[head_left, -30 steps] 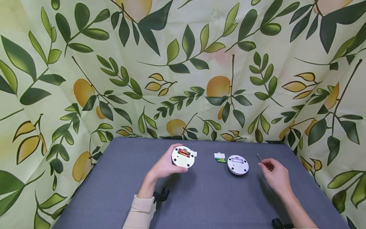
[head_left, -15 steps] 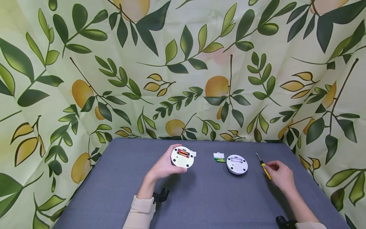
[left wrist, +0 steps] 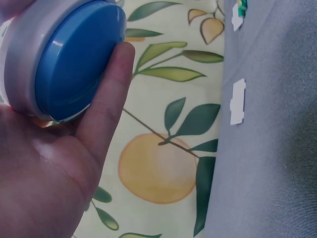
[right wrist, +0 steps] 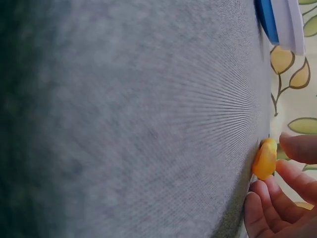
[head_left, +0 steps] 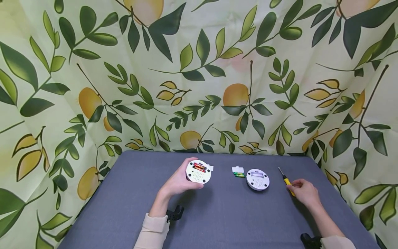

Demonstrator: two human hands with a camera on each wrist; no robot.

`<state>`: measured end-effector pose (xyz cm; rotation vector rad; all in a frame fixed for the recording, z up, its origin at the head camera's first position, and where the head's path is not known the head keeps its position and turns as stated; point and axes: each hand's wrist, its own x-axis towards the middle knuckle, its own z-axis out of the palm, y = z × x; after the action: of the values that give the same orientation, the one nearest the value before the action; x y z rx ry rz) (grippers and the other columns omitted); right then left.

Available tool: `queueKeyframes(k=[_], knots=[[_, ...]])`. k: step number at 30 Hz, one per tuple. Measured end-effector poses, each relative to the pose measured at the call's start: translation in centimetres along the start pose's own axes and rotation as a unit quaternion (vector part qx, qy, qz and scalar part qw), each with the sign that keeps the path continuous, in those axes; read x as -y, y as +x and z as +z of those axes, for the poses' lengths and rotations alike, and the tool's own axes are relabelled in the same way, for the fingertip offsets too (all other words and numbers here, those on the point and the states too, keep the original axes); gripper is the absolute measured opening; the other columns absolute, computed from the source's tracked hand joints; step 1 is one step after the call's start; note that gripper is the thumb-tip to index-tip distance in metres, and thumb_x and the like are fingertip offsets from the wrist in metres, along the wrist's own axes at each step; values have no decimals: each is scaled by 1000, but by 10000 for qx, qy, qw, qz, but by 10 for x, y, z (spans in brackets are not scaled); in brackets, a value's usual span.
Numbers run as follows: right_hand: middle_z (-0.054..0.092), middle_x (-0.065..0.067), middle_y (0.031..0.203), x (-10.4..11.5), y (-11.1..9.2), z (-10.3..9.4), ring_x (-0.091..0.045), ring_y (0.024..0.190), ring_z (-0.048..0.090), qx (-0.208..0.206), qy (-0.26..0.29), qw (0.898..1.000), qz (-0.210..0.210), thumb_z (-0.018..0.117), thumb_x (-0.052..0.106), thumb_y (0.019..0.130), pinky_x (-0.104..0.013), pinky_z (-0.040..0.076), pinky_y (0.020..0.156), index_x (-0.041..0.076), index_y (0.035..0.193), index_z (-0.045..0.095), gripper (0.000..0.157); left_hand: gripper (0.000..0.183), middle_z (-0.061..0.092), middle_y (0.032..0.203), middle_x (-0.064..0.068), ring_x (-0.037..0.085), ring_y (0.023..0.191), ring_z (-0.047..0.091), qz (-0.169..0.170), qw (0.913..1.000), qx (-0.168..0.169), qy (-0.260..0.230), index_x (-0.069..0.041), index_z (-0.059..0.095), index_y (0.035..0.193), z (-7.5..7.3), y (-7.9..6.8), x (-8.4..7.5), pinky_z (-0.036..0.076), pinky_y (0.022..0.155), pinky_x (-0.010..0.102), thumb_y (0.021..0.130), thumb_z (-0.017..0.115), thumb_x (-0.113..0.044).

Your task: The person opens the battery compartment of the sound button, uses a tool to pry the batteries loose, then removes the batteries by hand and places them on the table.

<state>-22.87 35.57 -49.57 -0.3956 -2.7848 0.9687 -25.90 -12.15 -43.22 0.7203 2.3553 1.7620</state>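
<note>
My left hand [head_left: 178, 178] grips a round white push-button buzzer [head_left: 199, 177] by its sides, lifted above the table. Its underside, with two red batteries [head_left: 199, 167] in the open compartment, shows in the head view. The blue dome [left wrist: 81, 59] appears in the left wrist view. At the right, a screwdriver [head_left: 289, 185] with a yellow handle lies on the table. My right hand [head_left: 306, 194] is beside that handle, fingertips right at it, with a gap between thumb and handle [right wrist: 265, 159] in the right wrist view.
A second buzzer [head_left: 258, 182] rests dome down, its battery compartment uncovered and without batteries. Left of it lie two green batteries [head_left: 239, 175] and a white battery cover [head_left: 237, 169]. Another white cover [left wrist: 237, 101] lies behind the held buzzer. A patterned cloth [head_left: 199, 86] hangs behind the table.
One second ago my right hand covered the screwdriver's handle. It has since shifted right and down, leaving the handle in view. My left hand keeps the buzzer nearly still.
</note>
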Motion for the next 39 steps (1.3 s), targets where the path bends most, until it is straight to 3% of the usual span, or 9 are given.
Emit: queueKeyframes(k=[9, 16, 27, 34, 39], knots=[[63, -22, 83, -2, 6, 5, -30, 74, 59, 191, -169, 9997, 30, 73, 15, 89, -34, 43, 59, -16, 104, 58, 37, 92, 59, 126, 10, 21, 103, 58, 0, 10000, -12, -29, -15, 39, 148, 0, -1, 0, 43, 94, 39, 71, 89, -12], [65, -21, 86, -2, 8, 1, -31, 76, 60, 268, -220, 9994, -23, 70, 15, 89, -36, 44, 61, -14, 103, 61, 33, 93, 59, 126, 10, 21, 103, 59, -14, 10000, -5, -70, -16, 39, 148, -2, -1, 0, 43, 94, 38, 70, 89, -12], [68, -26, 95, -2, 2, -5, -37, 84, 61, -42, 56, 9997, 245, 63, 22, 92, -35, 43, 63, -12, 108, 65, 37, 93, 59, 128, 10, 21, 105, 58, -9, 9999, 23, -115, -14, 38, 149, -3, 0, 2, 42, 96, 38, 71, 89, -12], [70, -15, 83, -2, 0, -4, -20, 66, 65, -105, 733, 9959, 517, 58, 18, 94, -31, 50, 56, -14, 113, 62, 38, 93, 59, 127, 10, 21, 104, 58, 15, 10000, 35, -85, -14, 38, 149, -2, 0, 1, 42, 95, 38, 71, 89, -12], [69, -18, 88, 1, -2, -4, -15, 65, 64, -181, 1306, 9891, 661, 55, 14, 95, -30, 55, 55, -16, 117, 61, 38, 93, 59, 127, 10, 21, 104, 57, 31, 10000, 51, -67, -14, 38, 149, -1, 0, 0, 42, 95, 38, 71, 89, -13]])
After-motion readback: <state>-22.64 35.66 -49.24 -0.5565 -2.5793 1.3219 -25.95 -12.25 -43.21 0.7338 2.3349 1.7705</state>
